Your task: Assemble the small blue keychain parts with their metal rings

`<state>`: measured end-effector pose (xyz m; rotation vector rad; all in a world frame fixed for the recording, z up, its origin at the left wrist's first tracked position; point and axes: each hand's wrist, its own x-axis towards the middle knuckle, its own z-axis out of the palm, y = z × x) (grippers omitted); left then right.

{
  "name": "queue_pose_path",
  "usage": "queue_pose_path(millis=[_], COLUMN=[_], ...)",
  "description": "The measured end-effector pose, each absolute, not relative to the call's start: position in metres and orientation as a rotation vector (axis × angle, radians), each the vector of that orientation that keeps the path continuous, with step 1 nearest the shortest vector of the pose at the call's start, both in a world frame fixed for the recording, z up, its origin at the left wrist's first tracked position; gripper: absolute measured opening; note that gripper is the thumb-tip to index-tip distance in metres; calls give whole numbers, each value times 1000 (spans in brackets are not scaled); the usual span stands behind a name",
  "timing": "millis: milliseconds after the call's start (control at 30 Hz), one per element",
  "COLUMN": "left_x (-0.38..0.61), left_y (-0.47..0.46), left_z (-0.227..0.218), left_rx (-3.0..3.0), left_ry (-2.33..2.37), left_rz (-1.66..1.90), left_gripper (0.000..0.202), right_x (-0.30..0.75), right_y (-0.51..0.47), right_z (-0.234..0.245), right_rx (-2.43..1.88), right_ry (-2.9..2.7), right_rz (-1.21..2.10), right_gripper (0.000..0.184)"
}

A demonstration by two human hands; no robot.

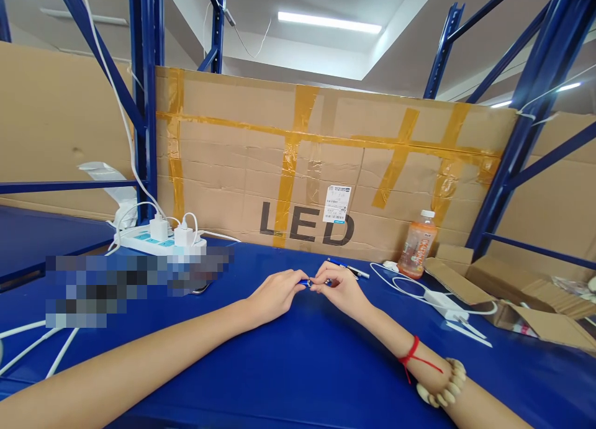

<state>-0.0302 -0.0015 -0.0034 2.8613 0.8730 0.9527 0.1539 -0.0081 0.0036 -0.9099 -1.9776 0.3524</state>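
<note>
Over the middle of the blue tabletop (298,361), both hands meet fingertip to fingertip. My left hand (274,295) is closed in a pinch on a small blue piece (305,282) with a shiny end, too small to name its kind. From the other side, my right hand (342,289) pinches at that end. A bit of something dark and shiny (328,282) shows by its fingers; I cannot tell whether it joins the blue piece. Just behind the right hand lie a blue pen and a white pen (357,271), partly covered by it.
A bottle of orange drink (418,246) stands at the back right, near a white charger (446,306) with its cable and an open cardboard box (516,292). At left sits a power strip (139,239) with plugs. A large LED carton (223,168) walls the back.
</note>
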Motion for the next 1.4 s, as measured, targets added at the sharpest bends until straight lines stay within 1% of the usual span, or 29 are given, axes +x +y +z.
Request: queue_pose_path(millis=[100, 200, 300, 500, 700, 833, 933, 1033, 1100, 1167, 1233, 1300, 1400], left_x=[-30, -30, -30, -28, -27, -25, -24, -23, -22, -23, -24, -24, -24], left_y=[-2, -2, -3, -2, -2, -3, -3, -3, -3, -2, -2, -2, -2], left_z=[-3, -3, -3, -3, -1, 0, 0, 0, 0, 0, 1, 1, 2], left_rx=[2855, 2849, 2864, 2900, 2859, 2800, 2769, 2752, 2744, 2749, 2765, 2771, 2752], left_ry=[901, 916, 935, 1012, 1052, 1094, 1116, 1122, 1142, 1155, 1154, 1165, 1198], left_rz=[987, 1029, 1048, 1035, 1044, 1039, 1031, 1006, 998, 1005, 1021, 1033, 1053], left_gripper=[21, 20, 18, 16, 15, 15, 17, 20, 22, 22, 22, 22, 22], right_x=[152, 149, 145, 142, 144, 142, 147, 164, 180, 197, 211, 221, 225], right_y=[-10, -13, -16, -14, -12, -13, -10, -4, 2, 6, 9, 11, 15], right_z=[4, 5, 6, 5, 5, 8, 13, 20, 25, 28, 28, 25, 20], right_rx=[-972, -1004, -1032, -1138, -1191, -1189, -1190, -1298, -1416, -1538, -1681, -1781, -1806], right_ry=[-1959, -1932, -1916, -1831, -1773, -1785, -1799, -1748, -1726, -1740, -1808, -1865, -1891], right_rz=[288, 295, 385, 694, 744, 672, 543, 260, -26, -217, -256, -212, -141], right_gripper=[19, 20, 24, 32, 36, 36, 36, 37, 32, 25, 21, 18, 12])
